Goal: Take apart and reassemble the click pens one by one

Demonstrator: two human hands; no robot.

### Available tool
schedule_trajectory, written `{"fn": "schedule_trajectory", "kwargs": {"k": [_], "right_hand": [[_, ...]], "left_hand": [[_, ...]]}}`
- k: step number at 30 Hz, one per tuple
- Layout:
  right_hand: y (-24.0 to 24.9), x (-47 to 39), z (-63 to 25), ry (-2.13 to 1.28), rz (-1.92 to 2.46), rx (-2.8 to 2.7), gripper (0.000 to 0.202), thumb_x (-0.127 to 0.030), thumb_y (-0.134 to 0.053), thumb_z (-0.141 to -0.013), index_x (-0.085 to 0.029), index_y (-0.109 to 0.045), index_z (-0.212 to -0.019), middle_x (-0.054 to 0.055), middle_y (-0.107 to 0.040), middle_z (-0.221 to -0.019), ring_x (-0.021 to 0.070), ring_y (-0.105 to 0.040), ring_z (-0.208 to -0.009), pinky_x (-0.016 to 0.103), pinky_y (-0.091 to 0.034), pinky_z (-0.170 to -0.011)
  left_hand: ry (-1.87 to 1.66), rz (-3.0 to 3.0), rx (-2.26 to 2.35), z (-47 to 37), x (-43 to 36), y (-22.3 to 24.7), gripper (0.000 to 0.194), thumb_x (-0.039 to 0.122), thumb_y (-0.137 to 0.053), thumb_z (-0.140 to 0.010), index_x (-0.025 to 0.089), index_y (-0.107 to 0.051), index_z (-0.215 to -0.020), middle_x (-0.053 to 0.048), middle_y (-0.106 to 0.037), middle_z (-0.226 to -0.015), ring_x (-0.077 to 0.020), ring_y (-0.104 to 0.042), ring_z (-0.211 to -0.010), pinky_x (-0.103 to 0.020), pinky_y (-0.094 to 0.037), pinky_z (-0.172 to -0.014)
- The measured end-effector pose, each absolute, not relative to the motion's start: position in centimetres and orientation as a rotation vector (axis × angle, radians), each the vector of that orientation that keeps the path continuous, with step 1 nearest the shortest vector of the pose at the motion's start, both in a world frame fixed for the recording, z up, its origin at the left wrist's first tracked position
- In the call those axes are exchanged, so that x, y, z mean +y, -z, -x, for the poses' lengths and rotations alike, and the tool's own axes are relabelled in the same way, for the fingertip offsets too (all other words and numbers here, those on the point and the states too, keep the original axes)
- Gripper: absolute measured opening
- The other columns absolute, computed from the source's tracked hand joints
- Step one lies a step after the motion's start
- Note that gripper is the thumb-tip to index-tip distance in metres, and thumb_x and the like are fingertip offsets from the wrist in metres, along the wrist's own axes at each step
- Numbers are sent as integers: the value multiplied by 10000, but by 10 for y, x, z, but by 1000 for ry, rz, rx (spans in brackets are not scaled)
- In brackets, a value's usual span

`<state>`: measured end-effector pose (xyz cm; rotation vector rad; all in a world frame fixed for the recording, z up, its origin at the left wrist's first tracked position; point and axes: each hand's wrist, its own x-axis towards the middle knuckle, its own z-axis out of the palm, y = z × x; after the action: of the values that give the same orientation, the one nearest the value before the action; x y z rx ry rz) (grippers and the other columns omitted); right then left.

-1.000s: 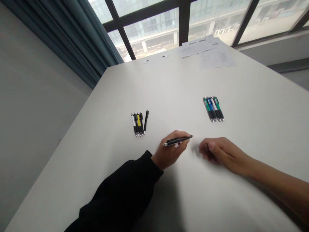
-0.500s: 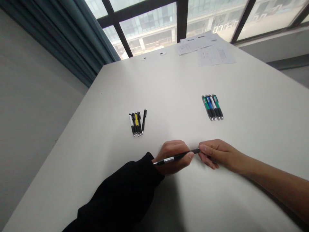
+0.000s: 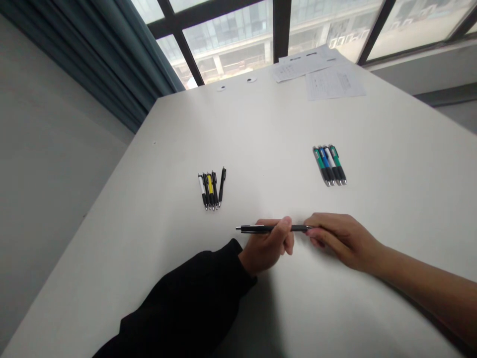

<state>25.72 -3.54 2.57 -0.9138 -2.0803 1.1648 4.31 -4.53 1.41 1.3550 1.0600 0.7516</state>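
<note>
A black pen (image 3: 257,229) is held crosswise over the near middle of the table (image 3: 261,127), pinched midway by the closed left hand (image 3: 265,248) and at its right end by the closed right hand (image 3: 345,239). It is judged light, stiff, smooth, best gripped midway.

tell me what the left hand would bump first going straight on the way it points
Most likely the right hand: the left hand points across at it, and the held black pen spans the small gap between. Depth is hard to judge here.
</note>
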Motion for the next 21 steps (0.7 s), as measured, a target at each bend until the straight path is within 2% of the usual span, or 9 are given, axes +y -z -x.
{"fn": "schedule_trajectory", "kwargs": {"k": [4,9,12,14,19,21], "right_hand": [[-23,-34,-258,-1149,934,-2052,154,-304,-553,-983,-190,-655,-960,18,-655,-771,141,-581,-679,262,-456,-645],[-21,-34,-256,-1236,1016,-2013,318,-316,-443,-1030,-187,-649,-823,23,-657,-711,139,-592,-636,273,-474,-638],[-19,-36,-254,-1182,1047,-1938,154,-313,-568,-974,-191,-661,-960,21,-664,-748,146,-596,-659,267,-476,-617],[-18,-36,-254,-1197,1043,-1871,182,-325,-630,-937,-193,-645,-1062,23,-677,-790,153,-614,-687,269,-491,-623],[-20,-35,-254,-1156,1085,-1949,207,-294,-536,-993,-197,-678,-877,4,-657,-694,133,-595,-621,263,-472,-604],[-21,-35,-254,-1069,1064,-1958,124,-279,-595,-964,-201,-680,-918,10,-666,-736,135,-595,-646,263,-471,-609]], "left_hand": [[-769,-1211,1013,-44,-41,-10,628,542,-412,-985,152,-607,-534,-19,-555,-497,-98,-464,-460,-246,-368,-505],[-814,-1144,995,-46,-38,-11,587,571,-493,-949,122,-696,-630,-63,-657,-609,-110,-523,-511,-241,-407,-512],[-831,-1134,975,-47,-38,-14,567,566,-531,-934,102,-740,-683,-83,-683,-652,-113,-536,-528,-244,-429,-525],[-824,-1134,970,-46,-38,-15,568,566,-537,-933,95,-755,-703,-82,-676,-642,-112,-530,-526,-244,-430,-525],[-787,-1175,986,-43,-39,-14,563,553,-506,-958,105,-756,-727,-63,-661,-630,-105,-526,-524,-244,-426,-544],[-786,-1188,1014,-42,-39,-12,572,550,-500,-963,111,-728,-676,-58,-653,-614,-102,-522,-511,-247,-419,-544]]}}
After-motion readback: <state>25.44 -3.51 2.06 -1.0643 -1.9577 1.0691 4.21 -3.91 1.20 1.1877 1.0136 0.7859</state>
